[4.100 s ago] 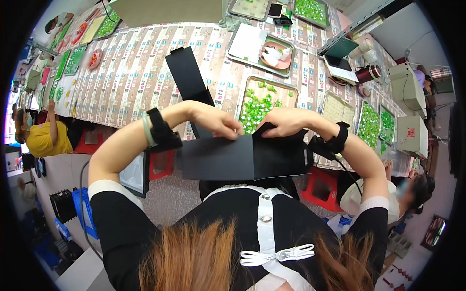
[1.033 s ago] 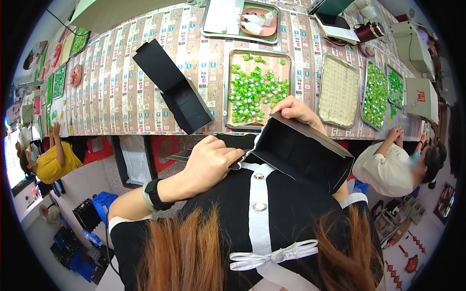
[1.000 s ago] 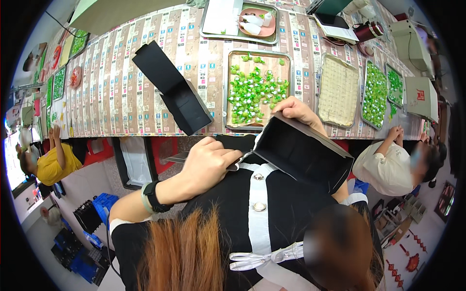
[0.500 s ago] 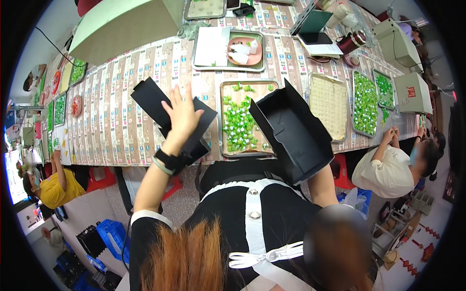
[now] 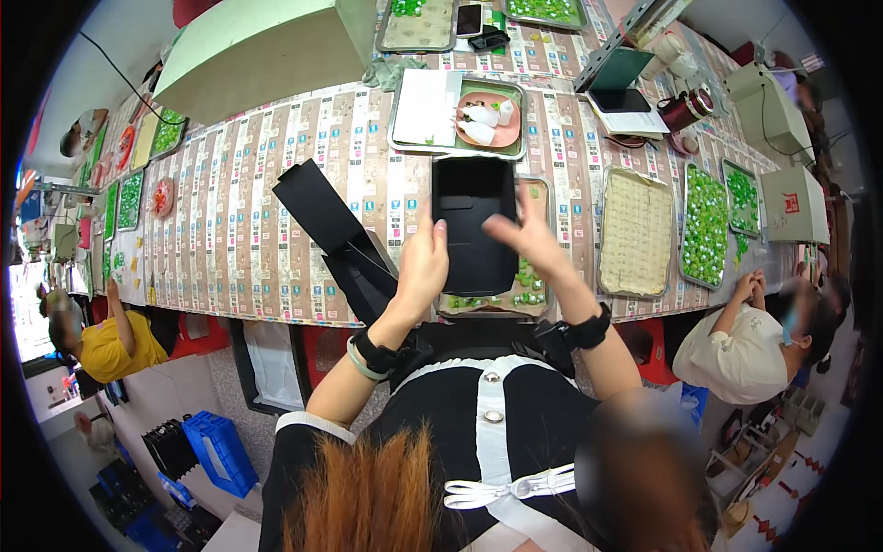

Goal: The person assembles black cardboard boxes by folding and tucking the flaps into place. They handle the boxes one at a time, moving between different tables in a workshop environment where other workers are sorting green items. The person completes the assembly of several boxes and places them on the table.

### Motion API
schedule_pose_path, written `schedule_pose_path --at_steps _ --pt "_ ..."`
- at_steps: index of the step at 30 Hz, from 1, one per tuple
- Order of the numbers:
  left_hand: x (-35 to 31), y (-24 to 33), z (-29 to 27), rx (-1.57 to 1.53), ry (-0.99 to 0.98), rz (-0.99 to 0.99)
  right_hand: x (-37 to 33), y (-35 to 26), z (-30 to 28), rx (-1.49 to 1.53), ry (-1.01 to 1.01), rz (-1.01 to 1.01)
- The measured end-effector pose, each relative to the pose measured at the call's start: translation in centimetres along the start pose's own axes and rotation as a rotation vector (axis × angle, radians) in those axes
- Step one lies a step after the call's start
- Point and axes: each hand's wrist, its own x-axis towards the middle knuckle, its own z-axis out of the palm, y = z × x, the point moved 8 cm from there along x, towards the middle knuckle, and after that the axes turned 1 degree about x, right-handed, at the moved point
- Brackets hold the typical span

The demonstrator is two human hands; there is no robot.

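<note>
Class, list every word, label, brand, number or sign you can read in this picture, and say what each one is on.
None can be quoted:
Tablecloth: tiny repeated prints in blue, pink and black, too small to read.
Pale box at far right: one red mark, too small to make out.
Central black box: no lettering visible.

At frame centre, the bare left hand (image 5: pixel 424 267) points upward; the bare right hand (image 5: pixel 538 241), blurred, spreads its thumb leftward.
</note>
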Motion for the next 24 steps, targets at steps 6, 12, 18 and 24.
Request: schedule_pose_path --at_steps 6,12,18,24 --pt "1.7 -1.3 1.3 -0.257 -0.06 0.145 -0.8 0.7 -0.8 -0.065 0.169 -0.066" --pt "3.3 -3.7 2.4 -0.2 -0.061 0.049 -0.5 0.2 0.6 0.128 -0.049 0.001" --pt "3.1 -3.6 2.8 0.049 -0.017 0.034 1.1 0.9 0.2 -0.157 0.089 -0.181" --pt "3.6 -3.6 3.1 0.296 0.078 0.047 2.2 -0.2 -0.4 -0.793 0.349 -0.208"
